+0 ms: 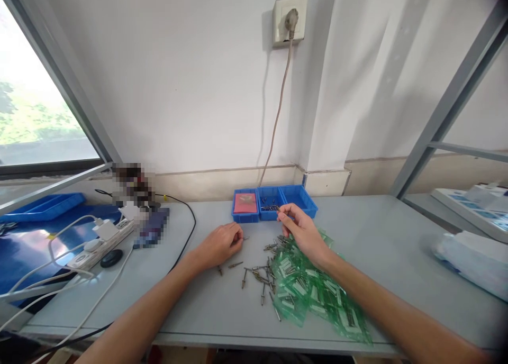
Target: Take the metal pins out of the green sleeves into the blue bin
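Observation:
Fingers curled together, my left hand (223, 243) rests low over the grey table, with a small metal rivet (246, 238) at its fingertips. My right hand (298, 227) pinches small metal pieces near the front edge of the blue tray (271, 216), whose middle compartment holds several small metal parts. Loose metal rivets (263, 293) lie scattered between my forearms. Green plastic bags (317, 295) with metal parts inside are piled under and beside my right wrist.
A pink item (245, 203) sits in the left blue tray. A power strip (85, 254) with cables and a black mouse (111, 258) are at the left. White wrapped packages (476, 258) stand at the right, near a metal frame (440, 110).

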{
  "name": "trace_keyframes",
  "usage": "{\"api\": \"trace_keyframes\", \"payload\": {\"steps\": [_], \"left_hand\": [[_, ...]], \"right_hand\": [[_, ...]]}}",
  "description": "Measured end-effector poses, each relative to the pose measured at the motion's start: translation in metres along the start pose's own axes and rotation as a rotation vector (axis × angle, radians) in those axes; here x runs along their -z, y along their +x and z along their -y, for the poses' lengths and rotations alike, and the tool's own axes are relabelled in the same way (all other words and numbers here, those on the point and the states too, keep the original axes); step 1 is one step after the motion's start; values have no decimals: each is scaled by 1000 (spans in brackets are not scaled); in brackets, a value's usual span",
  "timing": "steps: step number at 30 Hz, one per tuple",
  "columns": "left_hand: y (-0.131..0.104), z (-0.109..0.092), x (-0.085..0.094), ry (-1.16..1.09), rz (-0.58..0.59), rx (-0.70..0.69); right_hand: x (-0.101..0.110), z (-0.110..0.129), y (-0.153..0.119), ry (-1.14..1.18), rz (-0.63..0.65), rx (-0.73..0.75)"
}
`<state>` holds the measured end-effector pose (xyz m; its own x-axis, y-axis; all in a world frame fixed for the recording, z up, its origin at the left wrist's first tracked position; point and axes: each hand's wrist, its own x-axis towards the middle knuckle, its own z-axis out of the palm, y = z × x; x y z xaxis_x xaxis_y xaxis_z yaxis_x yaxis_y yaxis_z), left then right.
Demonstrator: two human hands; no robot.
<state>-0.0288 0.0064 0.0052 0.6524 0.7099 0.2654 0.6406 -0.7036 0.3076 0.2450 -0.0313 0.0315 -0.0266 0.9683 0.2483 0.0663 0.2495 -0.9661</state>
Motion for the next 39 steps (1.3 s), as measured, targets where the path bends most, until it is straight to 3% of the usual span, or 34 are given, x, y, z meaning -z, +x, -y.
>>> {"api": "trace_keyframes", "payload": {"steps": [18,26,39], "left_hand": [[0,4,-3,-7,3,-9],[0,-1,0,6,-17,-57],[-1,1,-1,-15,-19,-41]], "right_hand": [[-1,-2,0,-20,3,-8],[1,-2,1,-45,-4,74],[2,-2,-1,136,128,-58]]}}
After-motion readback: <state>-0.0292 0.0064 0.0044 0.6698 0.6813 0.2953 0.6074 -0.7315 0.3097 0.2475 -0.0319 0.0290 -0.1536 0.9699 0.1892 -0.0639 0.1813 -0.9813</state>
